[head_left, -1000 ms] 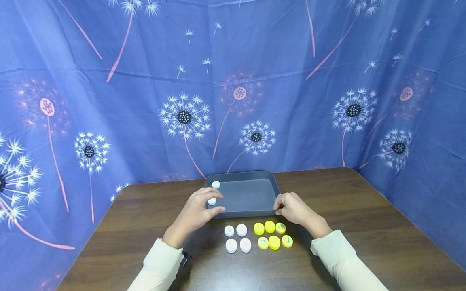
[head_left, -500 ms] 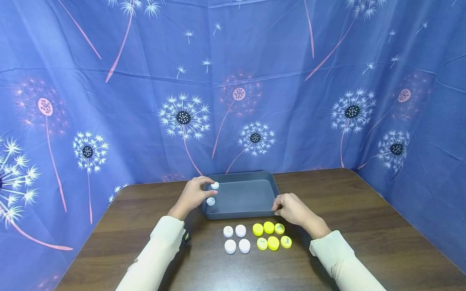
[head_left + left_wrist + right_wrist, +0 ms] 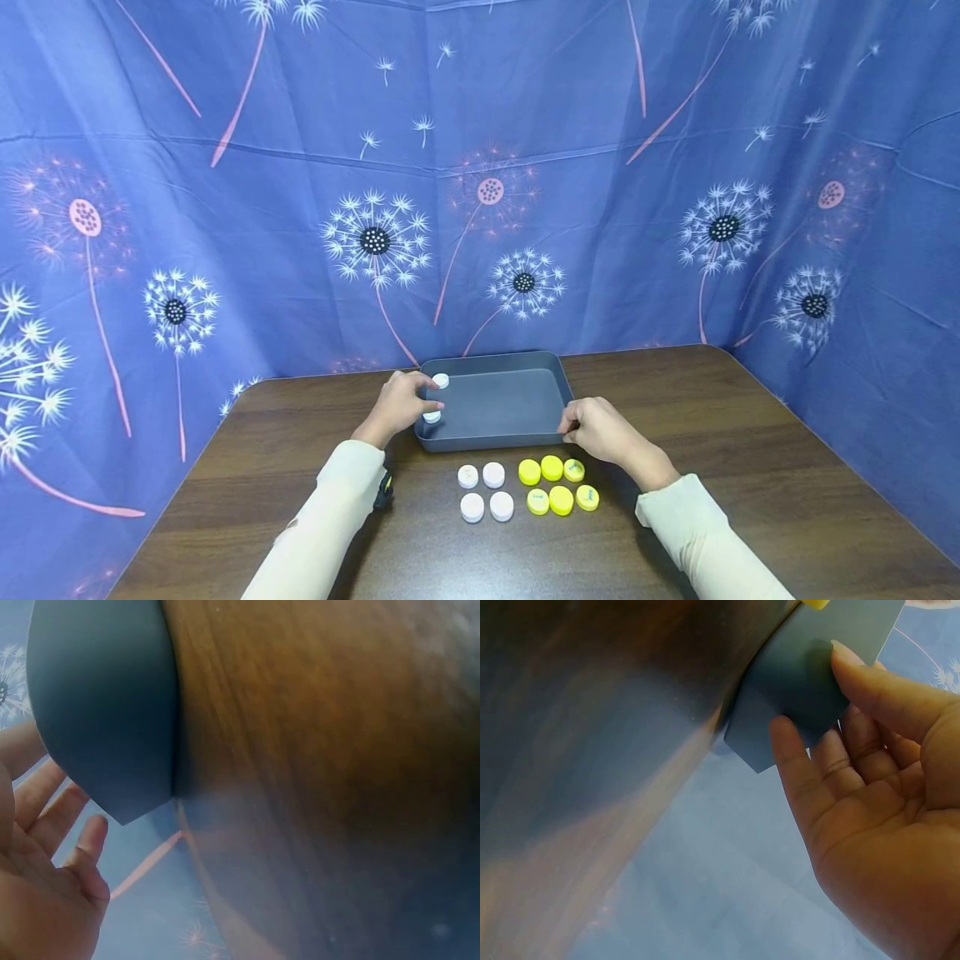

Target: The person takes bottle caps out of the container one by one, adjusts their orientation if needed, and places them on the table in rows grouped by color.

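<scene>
A dark grey tray (image 3: 495, 442) lies at the back of the table. In its left end sit two white bottle caps, the back cap (image 3: 441, 381) and the front cap (image 3: 431, 417). Over the tray's left rim reaches my left hand (image 3: 396, 407), thumb and forefinger spread apart, forefinger by the back cap and thumb over the front one. In the left wrist view, its other fingers extend loosely outside the tray wall (image 3: 105, 697). My right hand (image 3: 602, 429) grips the tray's near right corner; in the right wrist view the thumb (image 3: 889, 690) lies over the wall.
In front of the tray, several white caps (image 3: 472, 507) stand in two rows on the brown wooden table (image 3: 720, 433). Just right of them are two rows of yellow caps (image 3: 561, 500), some with blue marks. A blue dandelion-print cloth (image 3: 600, 250) hangs behind.
My left hand has drawn back from the tray's front left area to its left rim, reached the back cap, then lowered slightly. The right hand keeps its grip on the corner.
</scene>
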Motion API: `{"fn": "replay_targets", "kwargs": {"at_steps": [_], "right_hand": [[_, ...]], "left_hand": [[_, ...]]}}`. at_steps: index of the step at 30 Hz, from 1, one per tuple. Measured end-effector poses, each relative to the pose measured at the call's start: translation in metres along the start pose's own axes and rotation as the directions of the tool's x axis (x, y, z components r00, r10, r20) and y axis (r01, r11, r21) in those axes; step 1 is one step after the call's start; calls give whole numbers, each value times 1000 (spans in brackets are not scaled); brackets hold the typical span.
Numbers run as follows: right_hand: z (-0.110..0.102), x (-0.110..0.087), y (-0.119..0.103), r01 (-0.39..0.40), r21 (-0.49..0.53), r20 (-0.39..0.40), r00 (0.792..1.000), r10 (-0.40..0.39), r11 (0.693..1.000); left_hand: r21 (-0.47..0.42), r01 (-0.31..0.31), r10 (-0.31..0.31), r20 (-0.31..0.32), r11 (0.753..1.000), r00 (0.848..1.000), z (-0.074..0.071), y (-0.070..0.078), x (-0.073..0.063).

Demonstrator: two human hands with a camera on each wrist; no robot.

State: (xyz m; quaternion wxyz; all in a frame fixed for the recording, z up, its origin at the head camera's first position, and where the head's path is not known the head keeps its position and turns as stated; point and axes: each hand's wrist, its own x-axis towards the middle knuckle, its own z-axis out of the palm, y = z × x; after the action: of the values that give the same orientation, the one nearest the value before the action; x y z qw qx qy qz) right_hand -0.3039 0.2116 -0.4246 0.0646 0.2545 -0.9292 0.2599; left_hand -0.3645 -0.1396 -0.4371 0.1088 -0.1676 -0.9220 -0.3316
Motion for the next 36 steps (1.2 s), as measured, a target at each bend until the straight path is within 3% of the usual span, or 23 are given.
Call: {"fn": "replay_targets", "kwargs": {"at_steps": [3,9,20,28,36], "right_hand": [[0,0,0,-3,0,1,1000,3,1000],[-1,-1,-1,-9,9,1,1000,9,1000],[1,-2,0,-24,9,12,1000,24,1000],[2,-1,2,-33,18,7,999,33,999],[1,0,-1,-56,6,4,998,56,998]], "left_hand": [[38,25,-26,14,999,1000,0,0,-1],[-12,112,-111,87,994,990,1,2,-3],[64,97,-103,113,993,988,4,0,-3],[176,65,-91,141,982,986,5,2,-4],[205,62,-93,142,977,986,6,3,-4]]}}
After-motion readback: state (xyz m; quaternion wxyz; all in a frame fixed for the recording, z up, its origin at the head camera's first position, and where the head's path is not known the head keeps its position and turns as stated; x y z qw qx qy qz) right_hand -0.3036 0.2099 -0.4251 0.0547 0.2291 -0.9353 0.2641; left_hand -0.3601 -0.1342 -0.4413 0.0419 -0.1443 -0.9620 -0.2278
